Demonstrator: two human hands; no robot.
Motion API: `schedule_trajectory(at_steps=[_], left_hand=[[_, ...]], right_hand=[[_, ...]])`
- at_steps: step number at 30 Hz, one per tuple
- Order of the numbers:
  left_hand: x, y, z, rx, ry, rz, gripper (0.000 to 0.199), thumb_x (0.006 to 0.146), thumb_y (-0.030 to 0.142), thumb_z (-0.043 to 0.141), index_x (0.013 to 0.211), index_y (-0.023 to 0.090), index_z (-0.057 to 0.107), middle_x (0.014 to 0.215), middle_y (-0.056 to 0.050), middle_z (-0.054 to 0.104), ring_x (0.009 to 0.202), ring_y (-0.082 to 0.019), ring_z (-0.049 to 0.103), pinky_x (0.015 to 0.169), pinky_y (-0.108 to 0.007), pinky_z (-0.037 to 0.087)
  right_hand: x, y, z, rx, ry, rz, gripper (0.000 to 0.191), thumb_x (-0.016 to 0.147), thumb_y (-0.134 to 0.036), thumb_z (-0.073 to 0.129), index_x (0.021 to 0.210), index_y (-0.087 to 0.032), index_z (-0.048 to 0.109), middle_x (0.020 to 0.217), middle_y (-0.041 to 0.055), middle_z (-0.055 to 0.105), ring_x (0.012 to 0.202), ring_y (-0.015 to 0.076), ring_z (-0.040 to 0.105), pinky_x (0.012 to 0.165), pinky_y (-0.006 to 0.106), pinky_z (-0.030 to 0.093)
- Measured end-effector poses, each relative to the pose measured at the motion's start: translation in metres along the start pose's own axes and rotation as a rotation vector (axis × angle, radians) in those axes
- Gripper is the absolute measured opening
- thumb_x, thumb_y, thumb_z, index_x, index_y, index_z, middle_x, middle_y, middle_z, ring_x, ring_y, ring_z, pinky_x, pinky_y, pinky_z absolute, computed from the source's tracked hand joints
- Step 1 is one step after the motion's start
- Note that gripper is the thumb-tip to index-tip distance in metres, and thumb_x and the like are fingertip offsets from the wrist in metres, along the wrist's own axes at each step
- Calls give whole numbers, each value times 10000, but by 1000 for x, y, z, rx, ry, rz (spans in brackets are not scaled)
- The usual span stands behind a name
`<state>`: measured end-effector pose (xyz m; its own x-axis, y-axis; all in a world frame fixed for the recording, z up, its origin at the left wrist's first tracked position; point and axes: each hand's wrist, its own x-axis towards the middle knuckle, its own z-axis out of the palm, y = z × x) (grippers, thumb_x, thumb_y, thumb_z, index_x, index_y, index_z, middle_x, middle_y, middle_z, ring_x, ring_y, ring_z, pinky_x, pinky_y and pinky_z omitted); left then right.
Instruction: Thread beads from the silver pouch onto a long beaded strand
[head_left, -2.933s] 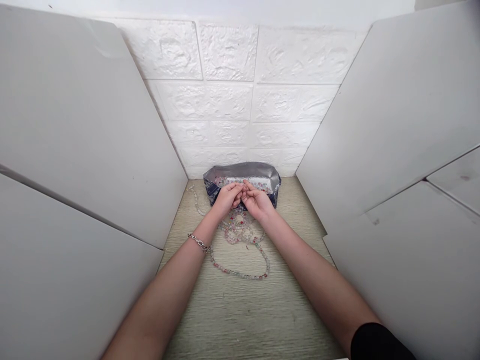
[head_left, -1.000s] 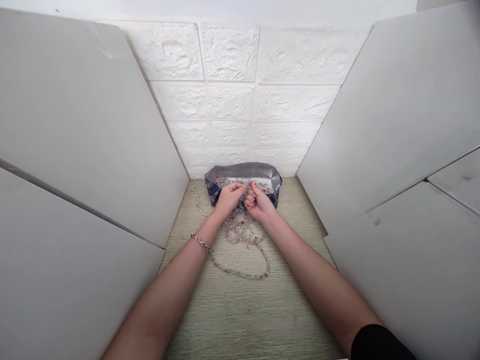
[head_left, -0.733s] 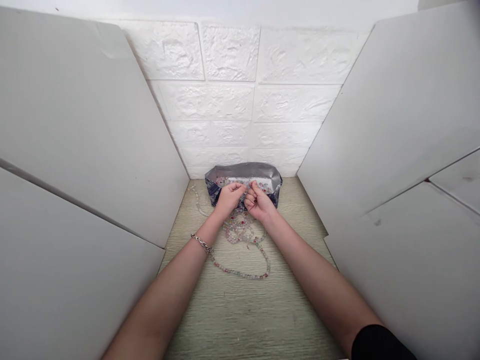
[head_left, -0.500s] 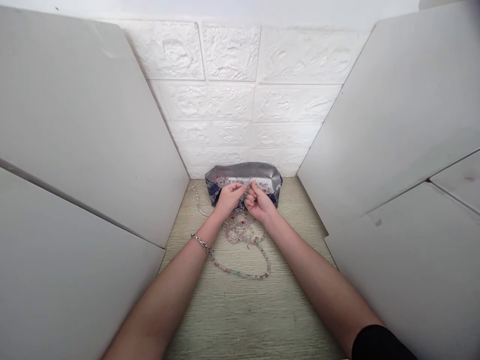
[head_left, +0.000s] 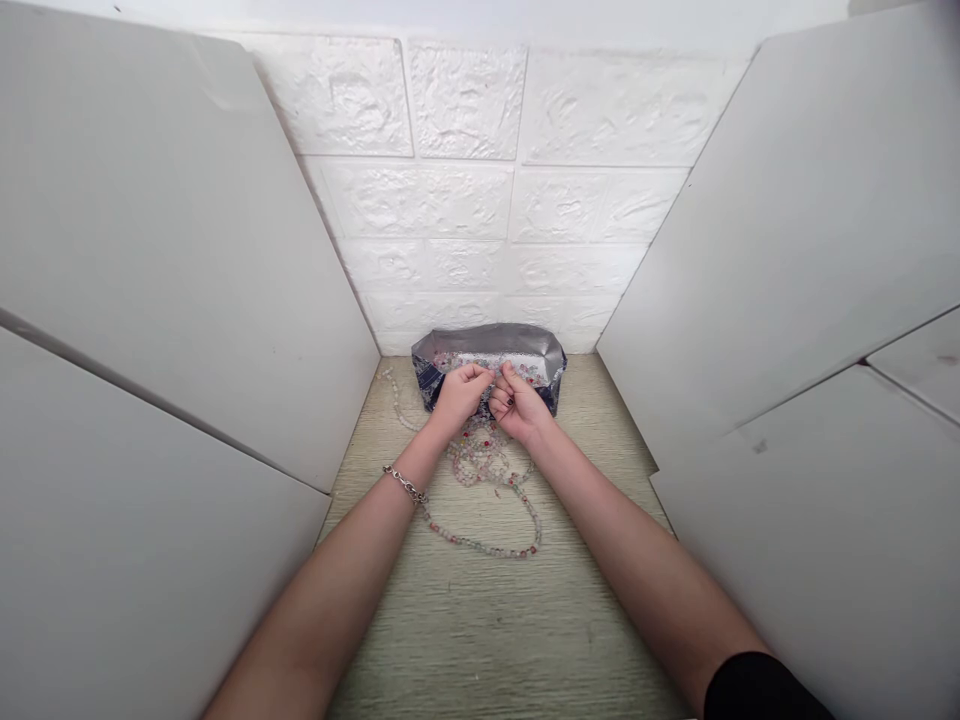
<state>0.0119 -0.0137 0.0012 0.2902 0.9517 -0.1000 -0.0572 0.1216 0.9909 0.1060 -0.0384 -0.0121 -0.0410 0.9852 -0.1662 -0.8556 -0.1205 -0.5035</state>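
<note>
My left hand [head_left: 460, 393] and my right hand [head_left: 519, 402] meet over the front rim of an open bag [head_left: 555, 372], silver inside and dark blue patterned outside. Small coloured beads [head_left: 448, 360] lie in the bag. Both hands are closed in a pinch, fingertips nearly touching; what lies between them is too small to make out. Below them, a long string of beads [head_left: 480, 548] in clear, pink, red and green lies in loops on the surface. Part of it passes behind my left wrist, which wears a silver chain bracelet [head_left: 405, 483].
A white brick-patterned wall [head_left: 465, 200] rises right behind the bag. Pale panels stand close on the left [head_left: 172, 230] and the right [head_left: 795, 220], narrowing the space. The surface [head_left: 487, 630] is a light greenish wood grain.
Both hands keep the same pinch over the bag, with hardly any movement. The whole view has shifted very slightly.
</note>
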Motion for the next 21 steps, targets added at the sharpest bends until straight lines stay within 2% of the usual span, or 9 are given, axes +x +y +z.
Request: schedule_trajectory(at_steps=[6, 21], left_hand=[[2, -4, -2, 61, -28, 78, 199, 631, 316, 554, 570, 153, 457, 339, 87, 318, 301, -17, 234, 342, -172, 170], [-1, 0, 1, 36, 17, 46, 204, 587, 307, 595, 542, 146, 479, 344, 72, 343, 342, -27, 277, 357, -172, 180]], right_hand=[[0, 0, 0, 23, 4, 0, 256, 774, -259, 494, 603, -178, 322, 408, -102, 227, 311, 19, 188, 294, 128, 187], [0, 1, -1, -10, 2, -4, 262, 765, -261, 507, 602, -178, 320, 410, -102, 234, 314, 18, 198, 298, 129, 185]])
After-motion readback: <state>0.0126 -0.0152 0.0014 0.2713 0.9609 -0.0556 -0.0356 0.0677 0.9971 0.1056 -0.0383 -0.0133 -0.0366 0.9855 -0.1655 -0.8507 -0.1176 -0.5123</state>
